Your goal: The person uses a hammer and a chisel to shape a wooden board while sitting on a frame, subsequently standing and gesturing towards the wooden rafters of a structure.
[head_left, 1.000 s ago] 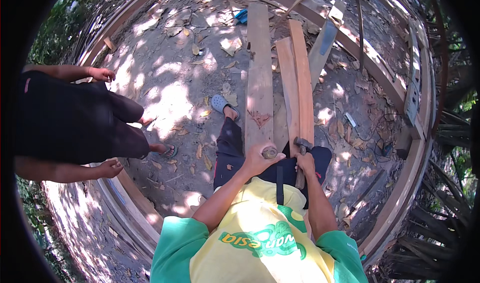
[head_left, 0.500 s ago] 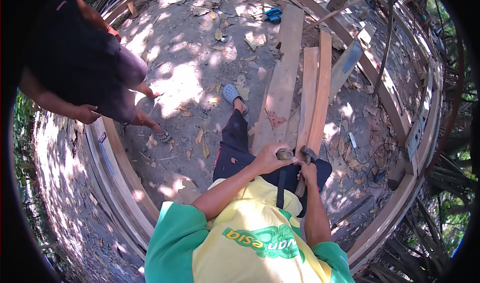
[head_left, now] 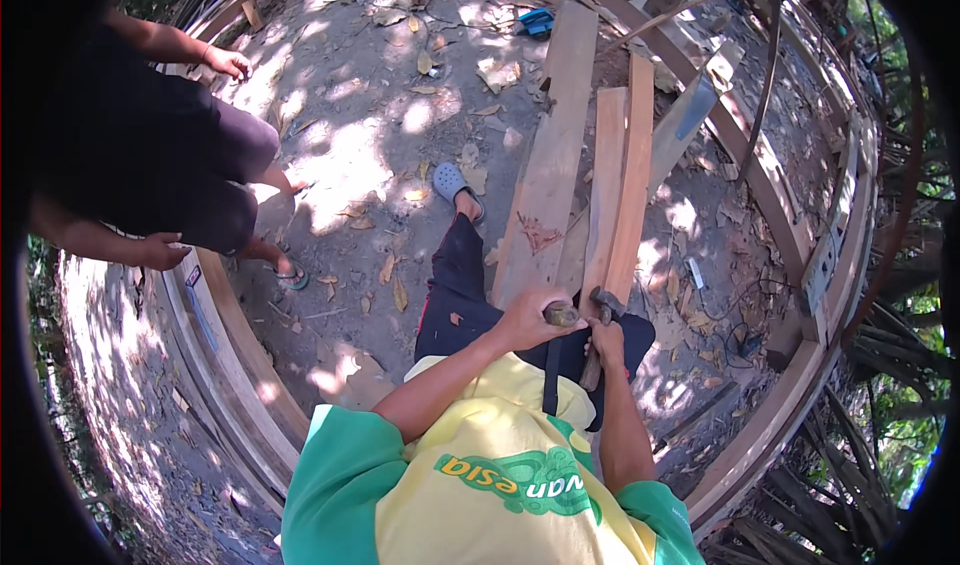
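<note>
Dusty grey earth (head_left: 345,165), patched with sunlight and scattered with dry, curled leaves (head_left: 400,295), lies under long, flat wooden planks (head_left: 567,95); squared timber beams (head_left: 770,190) edge the ground. Above the person's lap, the left hand (head_left: 530,320) wraps around a round-ended brownish handle (head_left: 562,313), perhaps a chisel's, its lower part hidden. Just beside it, the right hand (head_left: 607,340) grips a dark-headed, wooden-shafted hammer (head_left: 604,300).

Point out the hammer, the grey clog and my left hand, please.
Hammer (head_left: 606,302), head view: on its dark metal head.
Grey clog (head_left: 450,180), head view: on the perforated upper.
Left hand (head_left: 527,318), head view: on the back of the hand.
</note>
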Available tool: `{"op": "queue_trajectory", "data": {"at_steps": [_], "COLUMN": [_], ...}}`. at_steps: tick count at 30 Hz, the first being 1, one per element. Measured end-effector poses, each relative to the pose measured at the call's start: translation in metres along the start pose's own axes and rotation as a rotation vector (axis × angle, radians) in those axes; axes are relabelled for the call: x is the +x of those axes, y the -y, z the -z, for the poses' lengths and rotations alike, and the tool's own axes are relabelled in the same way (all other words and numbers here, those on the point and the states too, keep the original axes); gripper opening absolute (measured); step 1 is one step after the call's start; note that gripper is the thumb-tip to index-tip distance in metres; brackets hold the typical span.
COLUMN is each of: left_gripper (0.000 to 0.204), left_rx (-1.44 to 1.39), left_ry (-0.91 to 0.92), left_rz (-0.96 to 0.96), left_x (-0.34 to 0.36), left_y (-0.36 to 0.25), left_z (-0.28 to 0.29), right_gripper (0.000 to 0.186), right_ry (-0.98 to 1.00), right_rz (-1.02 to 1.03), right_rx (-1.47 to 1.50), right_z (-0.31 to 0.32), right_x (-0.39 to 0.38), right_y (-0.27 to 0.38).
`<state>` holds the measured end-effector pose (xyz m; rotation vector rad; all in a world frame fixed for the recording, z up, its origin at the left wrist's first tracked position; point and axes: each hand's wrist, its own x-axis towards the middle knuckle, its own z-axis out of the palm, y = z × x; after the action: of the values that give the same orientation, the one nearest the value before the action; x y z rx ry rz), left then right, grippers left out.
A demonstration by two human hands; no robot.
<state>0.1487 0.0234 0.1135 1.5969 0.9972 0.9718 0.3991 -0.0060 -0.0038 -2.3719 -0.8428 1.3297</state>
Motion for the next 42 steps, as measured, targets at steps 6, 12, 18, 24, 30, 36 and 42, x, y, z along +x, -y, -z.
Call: {"op": "queue_trajectory", "data": {"at_steps": [6,12,18,24,30,36,42], "left_gripper": [0.037,0.039,0.042,0.037,0.034,0.039,0.036], "left_rx": [-0.036,0.002,-0.014,-0.070,-0.088,-0.100,-0.079], "left_ry": [0.022,0.007,0.024,0.018,0.100,0.102,0.089], "left_rz": [0.071,-0.021,-0.119,-0.125,-0.104,-0.091,-0.070], "left_x": [0.000,0.005,0.006,0.018,0.028,0.033,0.028], "left_y": [-0.006,-0.005,0.002,0.008,0.021,0.027,0.024], "left_z": [0.002,0.002,-0.001,0.001,0.004,0.005,-0.003], "right_gripper": [0.027,0.025,0.030,0.029,0.030,0.029,0.027], "right_ry": [0.056,0.062,0.103,0.056,0.132,0.175,0.200], "right_rz": [-0.014,-0.031,-0.043,-0.010,-0.004,0.010,-0.019], "right_rx": [-0.005,0.051,0.043,-0.017,-0.042,-0.039,0.064], "right_z": [-0.004,-0.003,-0.003,-0.005,-0.004,-0.005,-0.002], "right_x": [0.001,0.002,0.000,-0.006,0.002,0.007,0.011], "right_y": [0.006,0.011,0.015,0.031,0.039,0.044,0.050]}}
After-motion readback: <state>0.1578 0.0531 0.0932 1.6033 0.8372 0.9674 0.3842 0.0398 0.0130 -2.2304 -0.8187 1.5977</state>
